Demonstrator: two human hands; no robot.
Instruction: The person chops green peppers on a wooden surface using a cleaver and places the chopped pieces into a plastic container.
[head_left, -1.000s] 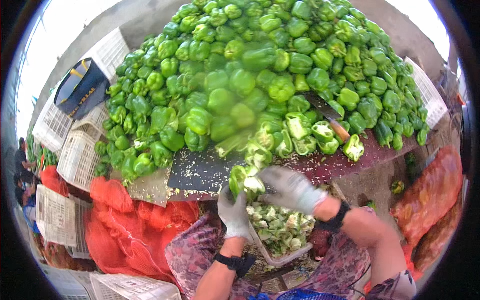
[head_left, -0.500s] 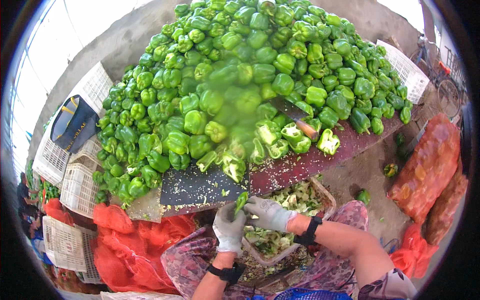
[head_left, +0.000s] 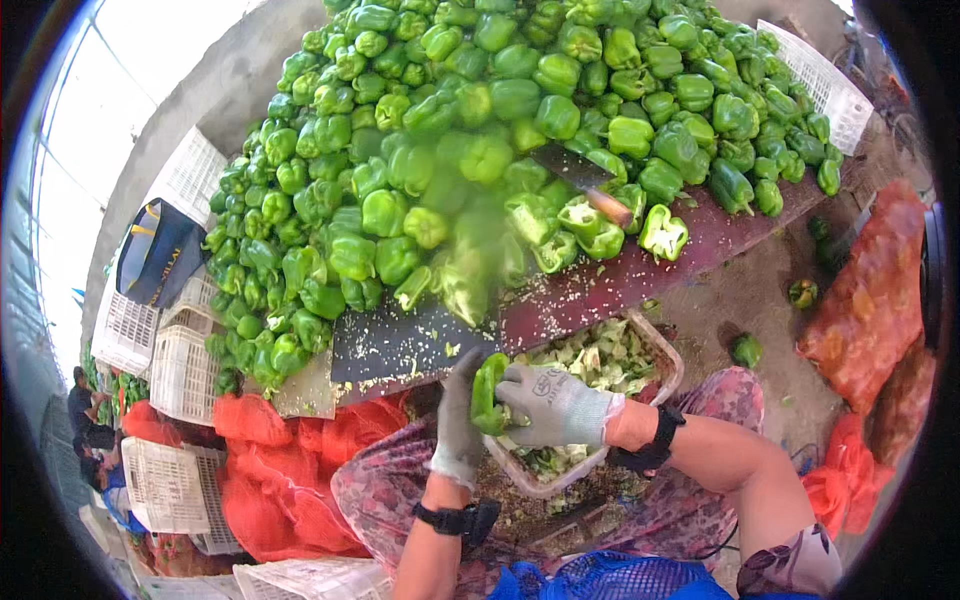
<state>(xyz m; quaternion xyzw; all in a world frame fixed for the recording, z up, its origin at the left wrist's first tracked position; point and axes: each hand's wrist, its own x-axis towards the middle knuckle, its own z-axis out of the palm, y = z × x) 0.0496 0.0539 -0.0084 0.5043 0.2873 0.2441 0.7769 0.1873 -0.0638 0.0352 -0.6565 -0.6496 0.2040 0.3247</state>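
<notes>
Between my gloved hands, above the board's front edge, a piece of green bell pepper point(head_left: 488, 394) stands on end, its curved outer side showing. My right hand point(head_left: 556, 404) is closed on the pepper's right side, the fingertips partly behind it. My left hand point(head_left: 457, 418) is upright along its left side, fingers stretched out; whether it touches the pepper I cannot tell. Beyond them, cut bell peppers point(head_left: 590, 225) with pale insides lie at the foot of a big heap of whole green peppers point(head_left: 350, 255). A knife point(head_left: 610, 207) with a wooden handle rests among them.
Below my hands stands a crate point(head_left: 672, 362) of pepper scraps. Seed-strewn boards point(head_left: 560, 322) bear the heap. Red mesh sacks point(head_left: 275, 500) and white plastic crates point(head_left: 165, 485) lie left; a filled red sack point(head_left: 870, 300) leans right. A dark bag point(head_left: 158, 255) sits on crates.
The pepper piece was low in my left hand's curled fingers; now my right hand grips it and the left fingers have straightened. The whole view has shifted slightly.
</notes>
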